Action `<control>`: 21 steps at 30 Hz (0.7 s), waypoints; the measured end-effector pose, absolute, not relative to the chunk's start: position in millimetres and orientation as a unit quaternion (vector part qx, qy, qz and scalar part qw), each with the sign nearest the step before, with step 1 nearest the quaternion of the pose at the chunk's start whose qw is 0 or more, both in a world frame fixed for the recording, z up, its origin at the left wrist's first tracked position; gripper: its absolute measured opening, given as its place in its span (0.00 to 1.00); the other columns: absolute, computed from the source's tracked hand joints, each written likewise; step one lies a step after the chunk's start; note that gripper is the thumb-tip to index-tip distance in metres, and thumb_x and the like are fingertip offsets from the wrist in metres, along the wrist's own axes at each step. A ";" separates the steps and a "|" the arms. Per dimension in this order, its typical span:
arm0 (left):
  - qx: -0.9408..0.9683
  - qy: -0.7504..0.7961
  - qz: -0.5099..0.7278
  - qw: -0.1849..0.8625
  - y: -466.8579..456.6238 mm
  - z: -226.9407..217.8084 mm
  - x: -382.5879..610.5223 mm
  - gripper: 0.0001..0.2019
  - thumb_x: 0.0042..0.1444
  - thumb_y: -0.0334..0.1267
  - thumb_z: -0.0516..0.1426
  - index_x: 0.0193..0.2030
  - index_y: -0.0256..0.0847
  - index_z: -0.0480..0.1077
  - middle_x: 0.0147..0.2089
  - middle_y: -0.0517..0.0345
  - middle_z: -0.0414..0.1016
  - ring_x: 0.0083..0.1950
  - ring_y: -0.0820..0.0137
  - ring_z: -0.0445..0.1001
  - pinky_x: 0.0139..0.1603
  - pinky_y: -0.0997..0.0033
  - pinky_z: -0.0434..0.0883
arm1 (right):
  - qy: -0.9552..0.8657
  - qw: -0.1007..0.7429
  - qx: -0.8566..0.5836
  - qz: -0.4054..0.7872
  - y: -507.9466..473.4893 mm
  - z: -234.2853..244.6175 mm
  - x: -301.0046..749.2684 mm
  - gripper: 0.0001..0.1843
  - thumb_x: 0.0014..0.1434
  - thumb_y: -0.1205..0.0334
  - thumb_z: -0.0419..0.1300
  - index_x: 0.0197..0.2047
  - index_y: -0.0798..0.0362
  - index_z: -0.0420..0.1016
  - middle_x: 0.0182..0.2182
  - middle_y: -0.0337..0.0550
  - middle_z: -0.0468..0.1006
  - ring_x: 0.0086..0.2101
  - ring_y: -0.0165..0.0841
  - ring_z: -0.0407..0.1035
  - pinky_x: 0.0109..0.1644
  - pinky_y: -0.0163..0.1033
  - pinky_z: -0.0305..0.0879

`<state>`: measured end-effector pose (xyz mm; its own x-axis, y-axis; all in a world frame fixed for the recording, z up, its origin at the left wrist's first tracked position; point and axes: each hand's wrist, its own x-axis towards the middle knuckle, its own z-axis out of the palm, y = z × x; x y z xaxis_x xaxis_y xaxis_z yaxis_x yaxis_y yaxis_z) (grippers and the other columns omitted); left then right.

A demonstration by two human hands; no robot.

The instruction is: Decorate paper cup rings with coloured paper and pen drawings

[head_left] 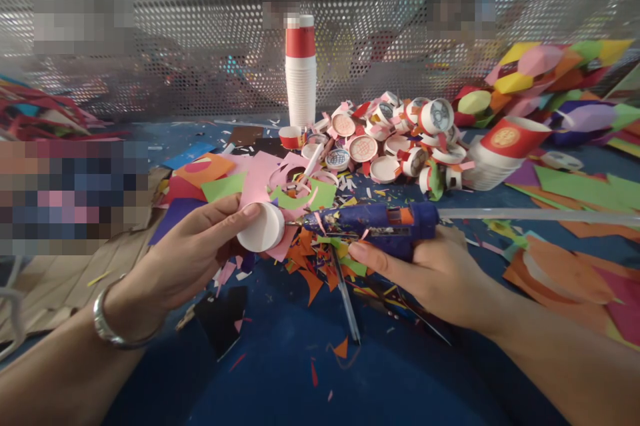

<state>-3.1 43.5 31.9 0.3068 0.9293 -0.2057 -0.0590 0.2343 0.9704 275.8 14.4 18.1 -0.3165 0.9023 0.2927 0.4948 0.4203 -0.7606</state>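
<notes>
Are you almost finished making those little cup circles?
Many decorated cup bottoms lie piled behind. In hand: the left hand holds a white cup bottom, and the right hand aims the glue gun at it. Probably plenty left: a tall stack of whole cups stands waiting.

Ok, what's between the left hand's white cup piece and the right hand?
In the head view, the blue glue gun spans it, nozzle toward the white cup piece, over orange paper scraps.
</notes>
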 end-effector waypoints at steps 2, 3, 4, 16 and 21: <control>0.488 0.452 0.384 0.641 44.6 29.9 -4.7 0.15 0.58 0.48 0.68 0.43 0.39 0.80 0.39 0.55 0.82 0.37 0.72 0.77 0.38 0.78 0.78 | -0.766 0.359 -0.460 0.270 13.9 18.0 276.1 0.12 0.67 0.53 0.61 0.46 0.47 0.85 0.46 0.40 0.87 0.50 0.40 0.81 0.58 0.42 0.77; 0.487 0.455 0.386 0.637 45.0 28.6 -5.6 0.16 0.57 0.49 0.68 0.43 0.39 0.80 0.39 0.55 0.82 0.36 0.72 0.77 0.37 0.78 0.78 | -0.770 0.355 -0.459 0.265 13.8 17.9 276.3 0.12 0.67 0.54 0.61 0.46 0.47 0.85 0.47 0.39 0.87 0.50 0.39 0.81 0.58 0.41 0.77; 0.486 0.461 0.388 0.633 45.3 27.4 -6.6 0.16 0.55 0.50 0.69 0.42 0.39 0.80 0.38 0.55 0.81 0.36 0.72 0.77 0.36 0.79 0.78 | -0.773 0.351 -0.459 0.261 13.7 17.8 276.5 0.12 0.68 0.54 0.61 0.47 0.47 0.85 0.47 0.39 0.87 0.50 0.38 0.81 0.58 0.39 0.77; 0.503 0.478 0.385 0.608 45.9 26.2 -7.6 0.16 0.56 0.50 0.69 0.38 0.38 0.80 0.38 0.56 0.82 0.35 0.74 0.76 0.35 0.81 0.77 | -0.774 0.354 -0.456 0.261 13.6 19.2 276.1 0.13 0.67 0.57 0.61 0.51 0.46 0.85 0.47 0.37 0.88 0.47 0.35 0.82 0.55 0.35 0.78; 0.503 0.483 0.376 0.610 44.5 26.2 -9.5 0.15 0.57 0.50 0.68 0.39 0.40 0.79 0.37 0.58 0.81 0.34 0.76 0.76 0.35 0.82 0.76 | -0.786 0.355 -0.437 0.255 13.9 18.0 277.2 0.13 0.68 0.58 0.60 0.51 0.45 0.85 0.49 0.36 0.87 0.51 0.35 0.81 0.60 0.35 0.76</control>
<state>-9.5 44.5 26.2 0.2511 0.9447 -0.2107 0.0270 0.2107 0.9772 277.2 13.9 18.0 -0.3654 0.8684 0.3352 0.5068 0.4876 -0.7109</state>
